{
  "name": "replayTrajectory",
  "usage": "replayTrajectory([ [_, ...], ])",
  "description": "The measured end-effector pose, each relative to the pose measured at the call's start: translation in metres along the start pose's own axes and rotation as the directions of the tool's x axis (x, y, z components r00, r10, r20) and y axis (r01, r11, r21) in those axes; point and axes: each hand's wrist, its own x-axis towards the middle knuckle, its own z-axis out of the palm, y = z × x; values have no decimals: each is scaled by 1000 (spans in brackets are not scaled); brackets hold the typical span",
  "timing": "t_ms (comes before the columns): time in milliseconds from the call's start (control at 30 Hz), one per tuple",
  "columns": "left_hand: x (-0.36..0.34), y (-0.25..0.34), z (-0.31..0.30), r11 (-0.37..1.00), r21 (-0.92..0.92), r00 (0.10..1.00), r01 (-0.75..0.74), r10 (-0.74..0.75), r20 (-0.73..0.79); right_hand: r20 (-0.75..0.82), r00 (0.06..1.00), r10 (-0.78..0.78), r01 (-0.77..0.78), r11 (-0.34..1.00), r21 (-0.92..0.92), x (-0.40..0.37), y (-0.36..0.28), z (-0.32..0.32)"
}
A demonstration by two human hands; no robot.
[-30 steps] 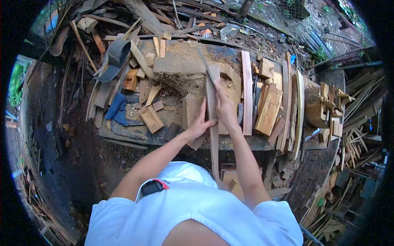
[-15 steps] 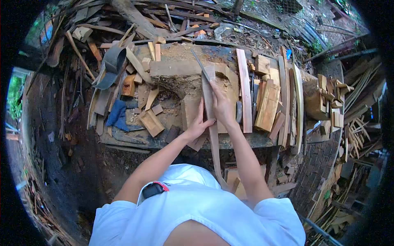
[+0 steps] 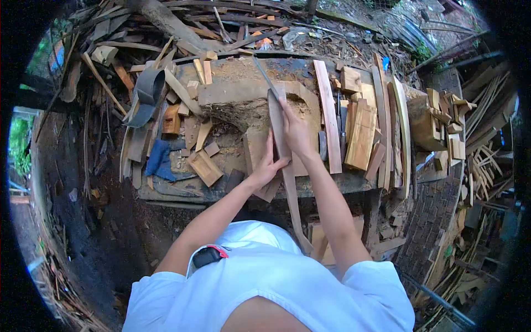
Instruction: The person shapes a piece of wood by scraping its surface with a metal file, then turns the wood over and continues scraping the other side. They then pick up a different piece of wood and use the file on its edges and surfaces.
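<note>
A long, thin wooden strip (image 3: 290, 193) runs from the bench toward my shirt. My left hand (image 3: 267, 165) rests against its left edge, thumb across it and fingers pointing up along it. Higher up, my right hand (image 3: 295, 130) is closed round the strip's upper part from the right. A narrow grey metal blade or file (image 3: 266, 77) sticks out beyond my right fingertips; its near end is hidden by the hand. Under both hands lies a large rough wood piece (image 3: 229, 94) with a ragged hollow. Another flat board (image 3: 255, 148) sits beneath my left hand.
Wood blocks (image 3: 205, 168), a blue cloth (image 3: 160, 160) and a curled grey sheet (image 3: 148, 91) lie on the bench's left. To the right are a pale plank (image 3: 328, 116), a thick block (image 3: 360, 135) and long strips (image 3: 402, 133). Scrap wood is heaped behind.
My right hand has slid slightly down and to the right. The blade's tip has shifted a little to the left. The whole view has moved slightly.
</note>
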Motion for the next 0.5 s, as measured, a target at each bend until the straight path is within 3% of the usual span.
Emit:
replayTrajectory([
  [100, 2, 6, -1, 998, 50, 999, 29, -30, 32, 28, 995, 99, -95, 988, -123, 49, -5, -3],
  [233, -1, 9, -1, 998, 65, 999, 20, -23, 43, -28, 993, 114, -117, 977, -181, 54, -1, -5],
  [300, 2, 12, 1, 999, 40, 999, -13, 11, 45, 29, 980, 198, -194, 976, -102, 16, 6, -12],
  [400, -1, 6, 2, 1000, 9, 1000, 2, -2, 10, -34, 994, 101, -102, 994, -35, -39, 27, -6],
  [500, 1, -1, 0, 997, 76, 1000, -9, 7, 20, -169, 979, 114, -106, 993, 59, -52, 2, -22],
])
